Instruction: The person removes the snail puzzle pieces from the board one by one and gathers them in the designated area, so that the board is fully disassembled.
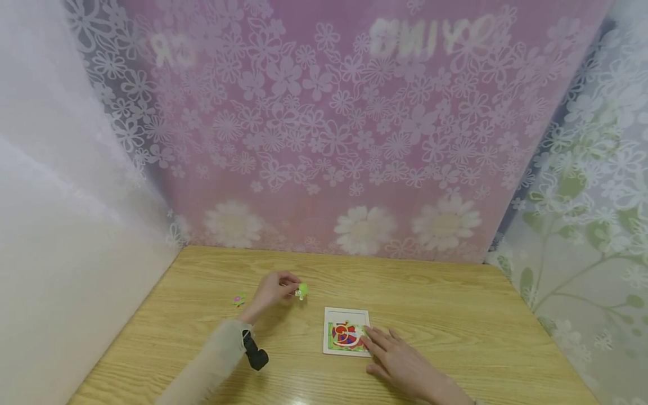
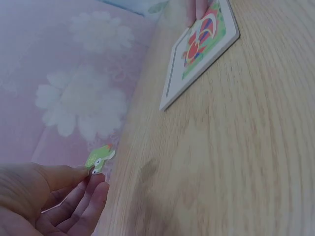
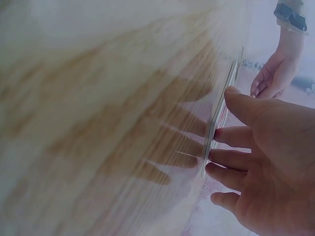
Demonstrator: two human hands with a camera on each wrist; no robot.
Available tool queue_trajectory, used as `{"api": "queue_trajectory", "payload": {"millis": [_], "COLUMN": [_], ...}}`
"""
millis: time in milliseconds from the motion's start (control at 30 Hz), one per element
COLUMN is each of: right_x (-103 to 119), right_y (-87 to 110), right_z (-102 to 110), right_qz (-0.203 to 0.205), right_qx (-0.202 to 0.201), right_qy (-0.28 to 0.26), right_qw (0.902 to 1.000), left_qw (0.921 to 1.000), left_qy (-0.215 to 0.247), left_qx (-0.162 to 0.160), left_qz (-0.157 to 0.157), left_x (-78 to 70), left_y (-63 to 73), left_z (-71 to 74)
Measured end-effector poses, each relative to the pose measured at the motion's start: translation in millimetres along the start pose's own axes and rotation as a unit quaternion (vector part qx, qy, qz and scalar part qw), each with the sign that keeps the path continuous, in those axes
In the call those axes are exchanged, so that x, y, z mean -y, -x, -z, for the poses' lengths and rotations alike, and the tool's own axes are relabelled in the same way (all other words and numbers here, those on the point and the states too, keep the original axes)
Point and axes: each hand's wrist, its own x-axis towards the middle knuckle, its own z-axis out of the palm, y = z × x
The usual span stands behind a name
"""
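Observation:
Between thumb and fingertips, my left hand (image 1: 274,291) pinches a small green jigsaw puzzle piece (image 1: 302,291), raised above the table. In the left wrist view the puzzle piece (image 2: 101,158) shows white parts with an eye-like dot and a bit of orange. A white-framed puzzle board (image 1: 347,310) lies flat to the right of it, its lower part filled with a red, blue and green snail-like picture and its upper strip bare white. My right hand (image 1: 400,360) rests with extended fingers on the board's right edge, thumb apart from the others.
Another puzzle piece or small group, green with a pink flower (image 1: 238,300), lies on the wooden table (image 1: 430,298) left of my left hand. Behind the table hangs a pink flowered curtain (image 1: 324,140). A black wrist strap device (image 1: 255,351) sits on the left sleeve.

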Motion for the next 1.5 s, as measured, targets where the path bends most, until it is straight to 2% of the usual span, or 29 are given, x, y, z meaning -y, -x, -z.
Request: {"api": "queue_trajectory", "payload": {"millis": [200, 467, 733, 1000, 1267, 1500], "right_x": [-0.2, 0.1, 0.2, -0.7, -0.7, 0.1], "right_y": [0.3, 0.2, 1.3, 1.4, 1.7, 1.5], "right_z": [0.7, -0.2, -1.0, -3.8, -3.5, -0.7], "right_qz": [0.001, 0.007, 0.006, 0.012, 0.012, 0.004], "right_qx": [0.003, -0.008, -0.007, -0.019, -0.025, -0.018], "right_qy": [-0.004, 0.005, 0.007, 0.013, 0.014, -0.007], "right_qw": [1.0000, 0.9999, 0.9999, 0.9997, 0.9995, 0.9998], "left_qw": [0.9997, 0.9990, 0.9947, 0.9877, 0.9857, 0.9845], "left_qy": [-0.020, -0.042, -0.103, -0.151, -0.162, -0.167], "left_qx": [0.003, 0.002, -0.006, -0.002, 0.010, -0.013], "left_qz": [0.009, 0.018, -0.001, -0.041, -0.045, -0.054], "left_x": [2.9, 14.3, 19.7, 18.5, 17.2, 14.2], "left_y": [2.6, 3.7, 2.4, 3.4, 3.1, -2.5], "left_z": [4.6, -3.1, -5.2, -7.1, -6.0, -5.8]}}
